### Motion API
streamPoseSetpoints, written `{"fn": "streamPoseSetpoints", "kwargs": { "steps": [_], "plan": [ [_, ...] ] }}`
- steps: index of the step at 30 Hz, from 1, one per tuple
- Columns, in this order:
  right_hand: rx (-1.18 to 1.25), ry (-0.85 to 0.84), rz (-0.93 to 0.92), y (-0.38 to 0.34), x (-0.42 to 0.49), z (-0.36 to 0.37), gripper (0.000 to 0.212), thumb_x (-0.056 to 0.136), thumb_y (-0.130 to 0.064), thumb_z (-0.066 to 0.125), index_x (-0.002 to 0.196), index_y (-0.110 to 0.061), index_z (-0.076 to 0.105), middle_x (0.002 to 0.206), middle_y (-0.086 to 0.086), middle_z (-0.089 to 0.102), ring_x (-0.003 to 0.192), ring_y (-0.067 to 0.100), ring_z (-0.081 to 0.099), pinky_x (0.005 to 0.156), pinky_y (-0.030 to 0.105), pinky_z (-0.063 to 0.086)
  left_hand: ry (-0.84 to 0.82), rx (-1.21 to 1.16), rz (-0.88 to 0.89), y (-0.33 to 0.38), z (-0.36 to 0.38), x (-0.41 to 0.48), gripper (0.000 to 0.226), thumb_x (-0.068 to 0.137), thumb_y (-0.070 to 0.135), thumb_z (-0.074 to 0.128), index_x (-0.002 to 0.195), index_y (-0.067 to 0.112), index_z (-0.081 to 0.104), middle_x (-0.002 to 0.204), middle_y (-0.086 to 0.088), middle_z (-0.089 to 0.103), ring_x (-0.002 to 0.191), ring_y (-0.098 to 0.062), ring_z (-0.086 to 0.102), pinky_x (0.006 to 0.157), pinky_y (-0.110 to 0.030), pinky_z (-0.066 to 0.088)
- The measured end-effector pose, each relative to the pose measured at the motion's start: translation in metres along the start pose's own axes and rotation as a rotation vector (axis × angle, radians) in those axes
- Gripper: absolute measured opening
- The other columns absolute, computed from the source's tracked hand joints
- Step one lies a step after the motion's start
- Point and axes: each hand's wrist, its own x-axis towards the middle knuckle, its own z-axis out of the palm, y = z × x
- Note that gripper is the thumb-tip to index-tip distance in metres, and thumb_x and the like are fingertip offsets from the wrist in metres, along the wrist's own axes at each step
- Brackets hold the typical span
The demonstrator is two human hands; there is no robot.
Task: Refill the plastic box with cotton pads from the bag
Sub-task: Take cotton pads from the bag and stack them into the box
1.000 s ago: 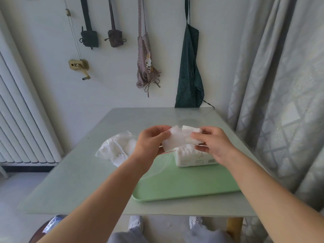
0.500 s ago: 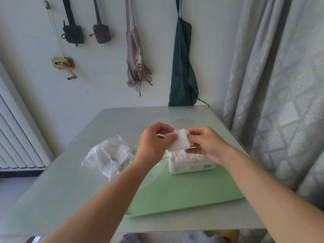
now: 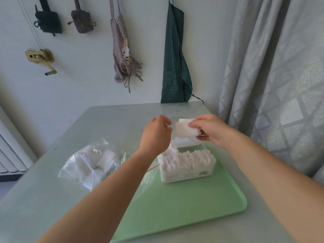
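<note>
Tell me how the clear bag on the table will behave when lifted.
Probably floppy: the bag lies crumpled and slumped on the table. Likely light, holding only loose cotton pads. They would probably shift toward the bottom when lifted.
</note>
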Motion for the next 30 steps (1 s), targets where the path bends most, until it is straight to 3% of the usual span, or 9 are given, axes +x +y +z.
{"fn": "streamPoseSetpoints", "kwargs": {
  "steps": [4,7,12,15,20,24,27,30],
  "plan": [
    [-0.077,0.007,0.088,0.010,0.020,-0.004,0.003,0.087,-0.010,0.061,0.090,-0.009,0.062,0.088,0.011,0.060,0.077,0.023,0.061,0.063,0.030,0.053,-0.472,0.364,0.003,-0.006,0.009,0.007,0.036,0.087,0.048,0.062,0.123,0.045,0.056,0.137,-0.007,0.042,0.131,-0.033,0.033,0.110,-0.045,0.032],
    [-0.091,-0.112,0.140,0.017,0.027,-0.001,0.005,0.089,-0.007,0.056,0.094,-0.007,0.060,0.088,0.013,0.060,0.070,0.024,0.063,0.060,0.032,0.053,-0.643,0.471,0.006,-0.004,0.015,0.008,0.050,0.081,0.066,0.060,0.128,0.053,0.050,0.150,-0.004,0.027,0.140,-0.033,0.017,0.113,-0.048,0.021],
    [-0.368,-0.204,0.101,0.029,0.037,0.003,0.009,0.090,-0.008,0.065,0.098,-0.006,0.065,0.092,0.014,0.065,0.075,0.023,0.067,0.061,0.030,0.056,-0.731,0.499,-0.016,-0.010,0.021,0.011,0.055,0.072,0.078,0.056,0.120,0.051,0.055,0.124,0.000,0.038,0.125,-0.026,0.027,0.099,-0.043,0.031],
    [-0.544,-0.182,0.036,0.035,0.040,0.001,0.018,0.083,-0.016,0.077,0.097,-0.010,0.068,0.091,0.010,0.067,0.080,0.024,0.068,0.071,0.036,0.061,-0.752,0.469,-0.028,-0.017,0.020,0.012,0.057,0.073,0.078,0.056,0.123,0.050,0.051,0.113,0.002,0.038,0.116,-0.023,0.029,0.091,-0.041,0.032],
    [-0.707,-0.186,-0.026,0.030,0.036,0.008,0.026,0.073,-0.018,0.086,0.093,-0.015,0.069,0.087,0.007,0.070,0.068,0.018,0.065,0.055,0.026,0.053,-0.752,0.465,-0.022,-0.023,0.017,0.011,0.061,0.071,0.079,0.057,0.125,0.051,0.051,0.120,0.003,0.040,0.125,-0.025,0.033,0.103,-0.044,0.035],
    [-0.922,-0.198,-0.033,0.021,0.031,0.015,0.021,0.071,-0.014,0.083,0.088,-0.017,0.072,0.086,0.004,0.072,0.075,0.021,0.070,0.062,0.030,0.058,-0.759,0.459,-0.016,-0.023,0.015,0.010,0.062,0.072,0.078,0.057,0.127,0.050,0.050,0.127,0.001,0.042,0.128,-0.026,0.036,0.104,-0.044,0.035],
    [-1.157,-0.053,-0.048,0.020,0.026,0.029,0.015,0.069,-0.010,0.079,0.073,-0.010,0.065,0.074,0.006,0.066,0.056,0.020,0.057,0.049,0.025,0.046,-0.760,0.448,-0.013,-0.024,0.015,0.010,0.061,0.074,0.077,0.057,0.127,0.048,0.050,0.125,0.001,0.042,0.127,-0.026,0.037,0.102,-0.044,0.035],
    [-1.244,0.084,-0.085,0.027,0.027,0.044,0.032,0.073,-0.008,0.077,0.066,-0.011,0.046,0.070,0.005,0.052,0.052,0.018,0.046,0.043,0.023,0.031,-0.756,0.428,-0.019,-0.023,0.016,0.009,0.060,0.073,0.076,0.058,0.126,0.047,0.051,0.117,0.003,0.040,0.125,-0.026,0.038,0.100,-0.042,0.036]
  ]
}}
